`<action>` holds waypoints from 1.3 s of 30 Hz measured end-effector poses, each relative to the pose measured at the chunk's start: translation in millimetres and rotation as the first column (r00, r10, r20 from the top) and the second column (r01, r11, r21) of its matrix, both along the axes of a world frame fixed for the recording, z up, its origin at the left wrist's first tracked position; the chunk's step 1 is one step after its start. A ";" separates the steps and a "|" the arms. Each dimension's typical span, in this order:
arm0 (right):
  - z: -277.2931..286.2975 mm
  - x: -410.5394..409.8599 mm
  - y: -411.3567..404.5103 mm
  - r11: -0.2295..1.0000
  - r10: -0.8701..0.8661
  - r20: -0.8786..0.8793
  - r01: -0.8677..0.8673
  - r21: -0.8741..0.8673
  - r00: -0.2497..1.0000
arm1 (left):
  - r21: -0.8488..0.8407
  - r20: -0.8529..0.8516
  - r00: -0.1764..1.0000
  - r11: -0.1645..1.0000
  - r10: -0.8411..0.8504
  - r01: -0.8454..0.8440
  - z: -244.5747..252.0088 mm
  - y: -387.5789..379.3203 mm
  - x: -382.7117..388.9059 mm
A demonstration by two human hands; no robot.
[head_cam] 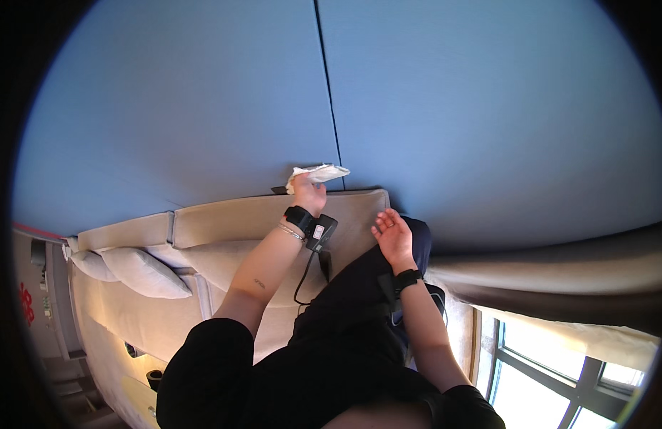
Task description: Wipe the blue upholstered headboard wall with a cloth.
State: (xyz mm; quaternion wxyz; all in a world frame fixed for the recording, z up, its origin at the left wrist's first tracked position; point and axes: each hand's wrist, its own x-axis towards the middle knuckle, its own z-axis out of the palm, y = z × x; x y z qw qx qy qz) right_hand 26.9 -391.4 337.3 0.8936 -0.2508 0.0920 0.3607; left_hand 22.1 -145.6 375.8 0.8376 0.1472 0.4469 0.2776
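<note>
My left hand (308, 194) grips a folded white cloth or tissue (323, 173) against the blue wall panel (202, 107), just above the sofa back. The cloth lies beside the dark vertical seam (331, 102) between two panels. A small dark flat object (278, 190) pokes out left of the cloth; what it is I cannot tell. My right hand (395, 238) holds nothing, its fingers loosely bent, over my dark-trousered leg near the end of the beige sofa (358, 206).
A black device (321, 233) with a cable hangs at my left wrist. Grey cushions (146, 272) lie on the sofa to the left. Brown curtains (540, 268) and a window (540, 386) are at right. A round table (143, 399) stands at lower left.
</note>
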 end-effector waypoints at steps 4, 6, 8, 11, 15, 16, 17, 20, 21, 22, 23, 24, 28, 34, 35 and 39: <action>-0.6 0.1 -0.4 0.999 0.023 0.000 -0.023 0.034 1.000 | -0.089 0.205 0.952 0.964 -0.227 0.249 21.0 -29.3 12.9; -1.0 0.2 0.2 1.000 0.000 0.007 0.001 -0.007 1.000 | -0.118 0.290 0.907 0.929 -0.306 0.352 30.6 -47.3 20.2; -1.3 0.3 0.7 0.999 0.030 0.009 -0.031 0.015 0.999 | -0.149 0.231 0.928 0.932 -0.291 0.330 38.1 -57.2 24.8; -1.4 1.5 0.4 1.000 0.028 0.005 -0.028 0.003 1.000 | -0.181 0.205 0.930 0.922 -0.304 0.342 43.5 -61.0 26.4; -1.4 3.4 -1.8 0.999 -0.001 -0.004 0.001 -0.042 1.000 | -0.147 0.234 0.903 0.905 -0.361 0.399 47.3 -57.9 14.8; -1.7 3.3 -2.2 1.000 0.027 -0.004 -0.027 -0.008 1.000 | -0.136 0.256 0.884 0.891 -0.391 0.433 50.0 -57.2 11.1; -1.6 3.8 -2.9 1.000 0.028 -0.003 -0.028 -0.009 1.000 | -0.122 0.241 0.891 0.898 -0.385 0.422 54.4 -57.3 7.9; -2.9 3.0 -5.1 1.000 0.027 -0.006 -0.027 -0.011 1.000 | -0.100 0.300 0.869 0.893 -0.394 0.439 73.8 -57.4 -2.3; -3.1 3.3 -5.5 0.999 0.000 -0.009 0.000 -0.045 1.000 | -0.096 0.277 0.880 0.900 -0.386 0.425 82.2 -56.7 -5.1; -4.0 3.6 -6.7 1.000 0.024 -0.003 -0.024 -0.010 1.000 | -0.082 0.319 0.859 0.892 -0.399 0.445 89.9 -57.0 -8.8; -4.7 3.2 -7.9 1.000 0.025 0.004 -0.025 -0.001 1.000 | -0.071 0.382 0.824 0.875 -0.419 0.478 97.6 -56.6 -12.6; -5.9 3.4 -8.3 1.000 0.001 0.014 0.000 -0.011 1.000 | -0.060 0.381 0.821 0.875 -0.425 0.481 105.1 -55.8 -14.3; -13.6 6.0 -9.6 0.999 0.025 0.010 -0.025 0.035 1.000 | -0.031 0.417 0.786 0.857 -0.456 0.514 126.6 -55.4 -21.7; -33.9 13.3 -16.4 0.999 0.020 -0.015 -0.019 0.028 1.000 | 0.060 0.492 0.740 0.866 -0.458 0.496 148.6 -60.4 -22.5; -36.9 14.5 -17.5 0.999 0.019 -0.014 -0.019 0.030 1.000 | 0.051 0.536 0.716 0.864 -0.447 0.501 152.6 -61.3 -22.1; -53.4 20.2 -26.8 1.000 -0.013 -0.020 0.013 0.011 1.000 | 0.073 0.604 0.657 0.853 -0.450 0.517 162.5 -72.9 -20.4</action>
